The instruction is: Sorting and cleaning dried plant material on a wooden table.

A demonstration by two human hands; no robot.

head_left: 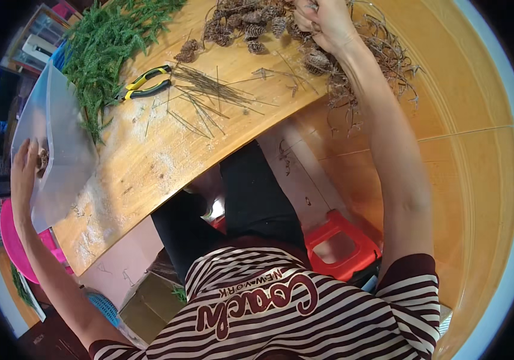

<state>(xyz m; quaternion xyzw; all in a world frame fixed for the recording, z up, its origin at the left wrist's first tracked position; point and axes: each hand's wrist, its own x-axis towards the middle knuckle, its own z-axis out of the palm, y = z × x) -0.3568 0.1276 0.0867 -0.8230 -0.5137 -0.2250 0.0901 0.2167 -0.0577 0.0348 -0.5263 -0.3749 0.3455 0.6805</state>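
At the far left, my left hand (pixel 24 174) reaches over the rim of a translucent plastic bin (pixel 68 162). A small brown pine cone (pixel 42 159) shows against its palm side, its fingers closed loosely about it. My right hand (pixel 327 27) is at the top, over a heap of brown pine cones (pixel 251 27) with thin, twisted stems. Its fingers are curled in, and what they hold is hidden. Beneath the right wrist, a tangle of curly brown stems (pixel 389 57) hangs over the table's edge.
Green artificial fir sprigs (pixel 110 45) lie beside the bin. Yellow-and-black pliers (pixel 147 83) and a bundle of thin wire stems (pixel 212 90) rest on the wooden table (pixel 167 171), among white flecks. A red stool (pixel 344 246) and an open cardboard box (pixel 152 303) stand below.
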